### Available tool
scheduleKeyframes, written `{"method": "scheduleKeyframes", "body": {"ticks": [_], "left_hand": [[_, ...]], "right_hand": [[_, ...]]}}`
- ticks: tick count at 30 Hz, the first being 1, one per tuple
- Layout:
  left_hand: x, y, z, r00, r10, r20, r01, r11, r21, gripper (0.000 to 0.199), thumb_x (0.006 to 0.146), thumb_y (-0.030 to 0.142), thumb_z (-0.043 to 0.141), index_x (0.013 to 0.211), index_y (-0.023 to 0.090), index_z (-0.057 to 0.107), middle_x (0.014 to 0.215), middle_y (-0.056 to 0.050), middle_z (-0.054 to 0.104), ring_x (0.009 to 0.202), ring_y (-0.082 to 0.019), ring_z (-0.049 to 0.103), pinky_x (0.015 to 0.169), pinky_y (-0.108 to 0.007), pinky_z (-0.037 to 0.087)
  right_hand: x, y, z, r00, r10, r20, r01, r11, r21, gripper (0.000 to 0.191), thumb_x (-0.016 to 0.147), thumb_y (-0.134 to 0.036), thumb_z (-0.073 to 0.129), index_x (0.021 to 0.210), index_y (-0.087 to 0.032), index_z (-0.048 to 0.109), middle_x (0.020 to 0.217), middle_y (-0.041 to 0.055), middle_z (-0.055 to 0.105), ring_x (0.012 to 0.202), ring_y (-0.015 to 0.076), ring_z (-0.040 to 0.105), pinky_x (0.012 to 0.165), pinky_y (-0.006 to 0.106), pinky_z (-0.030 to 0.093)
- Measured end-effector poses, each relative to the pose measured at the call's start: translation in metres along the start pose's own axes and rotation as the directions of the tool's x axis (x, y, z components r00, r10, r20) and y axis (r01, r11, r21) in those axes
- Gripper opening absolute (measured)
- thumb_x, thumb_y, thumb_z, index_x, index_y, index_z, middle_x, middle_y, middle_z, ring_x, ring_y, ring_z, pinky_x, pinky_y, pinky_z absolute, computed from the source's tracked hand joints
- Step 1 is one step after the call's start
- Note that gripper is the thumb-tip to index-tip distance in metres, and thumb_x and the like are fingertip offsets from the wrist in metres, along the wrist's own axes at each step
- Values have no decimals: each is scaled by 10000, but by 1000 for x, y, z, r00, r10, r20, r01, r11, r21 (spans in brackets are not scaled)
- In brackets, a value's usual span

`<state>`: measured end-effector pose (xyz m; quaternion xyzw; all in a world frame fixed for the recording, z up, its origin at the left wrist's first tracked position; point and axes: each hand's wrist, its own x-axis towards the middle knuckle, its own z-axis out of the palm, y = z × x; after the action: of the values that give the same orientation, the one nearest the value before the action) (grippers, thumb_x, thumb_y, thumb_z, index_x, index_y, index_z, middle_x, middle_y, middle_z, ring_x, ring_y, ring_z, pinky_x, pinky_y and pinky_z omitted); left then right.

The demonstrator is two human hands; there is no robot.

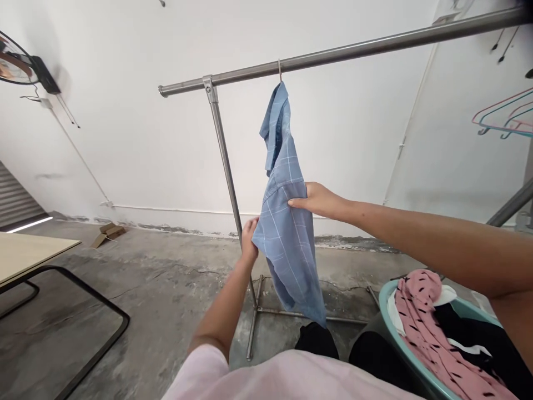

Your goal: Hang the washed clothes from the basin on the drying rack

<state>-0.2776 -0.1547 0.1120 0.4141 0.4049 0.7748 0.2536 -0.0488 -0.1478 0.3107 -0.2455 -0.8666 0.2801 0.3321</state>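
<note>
A blue checked shirt (287, 222) hangs from a metal rail (333, 56) by a hanger whose hook (280, 69) goes over the bar. My left hand (250, 239) grips the shirt's left edge at mid height, its fingers partly behind the cloth. On the opposite edge, a little higher, my right hand (310, 200) holds the fabric with the thumb in front and the other fingers hidden behind it. The shirt's lower hem hangs just above my knees.
At the lower right a teal basin (385, 311) holds pink, black and white clothes (428, 328). Pink and blue hangers (503, 114) hang at the right. A table (33, 253) stands at the left, with cardboard (107, 233) beyond it. The rack's post (227, 161) rises beside my left hand.
</note>
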Motion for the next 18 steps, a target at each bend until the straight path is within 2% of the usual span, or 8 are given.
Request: {"method": "scheduleKeyframes", "body": {"ticks": [2, 4, 5, 8, 11, 14, 16, 18], "left_hand": [[40, 51, 12, 984, 179, 6, -179, 976, 123, 409, 841, 552, 612, 1040, 199, 667, 988, -72, 692, 978, -206, 647, 868, -344, 505], [75, 103, 33, 925, 371, 82, -380, 902, 206, 345, 886, 495, 589, 1053, 206, 673, 1015, -78, 687, 974, -182, 644, 854, -316, 498], [91, 126, 45, 891, 429, 151, -454, 859, 236, 322, 893, 472, 596, 1055, 207, 675, 1021, -81, 686, 972, -183, 640, 850, -315, 497], [136, 180, 82, 815, 512, 272, -574, 776, 261, 275, 903, 422, 622, 1060, 200, 655, 1052, -92, 672, 1011, -204, 620, 892, -337, 486], [174, 208, 109, 801, 553, 228, -598, 724, 344, 300, 861, 365, 703, 1067, 165, 616, 1108, -120, 626, 1075, -244, 585, 952, -384, 452], [200, 220, 128, 831, 487, 270, -556, 706, 437, 398, 791, 304, 770, 1096, 128, 583, 1057, -126, 613, 1067, -283, 571, 961, -446, 433], [207, 225, 138, 834, 433, 342, -551, 682, 481, 386, 758, 239, 776, 1071, 117, 586, 968, -106, 620, 1028, -294, 575, 950, -464, 427], [206, 229, 146, 820, 416, 393, -572, 610, 549, 288, 766, 187, 732, 1015, 127, 601, 928, -97, 628, 1023, -303, 573, 946, -467, 415]], "right_hand": [[3, 2, -10, 993, -12, -117, -11, 981, -191, 152, 803, -322, 712, 863, -185, 683, 949, 68, 700, 960, 287, 644, 854, 403, 501], [8, 3, -23, 961, -61, -269, -47, 925, -377, 105, 849, -285, 655, 847, -187, 692, 909, 76, 695, 907, 297, 642, 810, 401, 486], [11, 3, -31, 956, -63, -288, -74, 894, -442, 106, 858, -277, 646, 837, -184, 692, 882, 80, 690, 872, 296, 637, 784, 398, 478], [16, 0, -60, 984, 12, -177, -102, 854, -510, 94, 832, -235, 687, 766, -168, 688, 807, 71, 679, 767, 245, 611, 721, 361, 457], [13, -13, -102, 969, -15, -246, -113, 861, -496, 73, 763, -134, 747, 816, -150, 700, 819, 60, 674, 721, 169, 576, 680, 306, 439], [5, -43, -142, 950, -12, -313, -118, 913, -390, 427, 683, 43, 709, 1064, -146, 674, 870, 43, 665, 685, 116, 570, 620, 243, 430], [1, -73, -153, 937, -155, -313, 46, 943, -329, 549, 727, 102, 546, 1196, -173, 621, 1044, 30, 655, 776, 87, 595, 653, 206, 435], [6, -105, -147, 868, -417, -269, 262, 846, -464, 598, 763, 89, 397, 1246, -197, 602, 1238, -1, 591, 950, 82, 589, 749, 206, 441]]}}
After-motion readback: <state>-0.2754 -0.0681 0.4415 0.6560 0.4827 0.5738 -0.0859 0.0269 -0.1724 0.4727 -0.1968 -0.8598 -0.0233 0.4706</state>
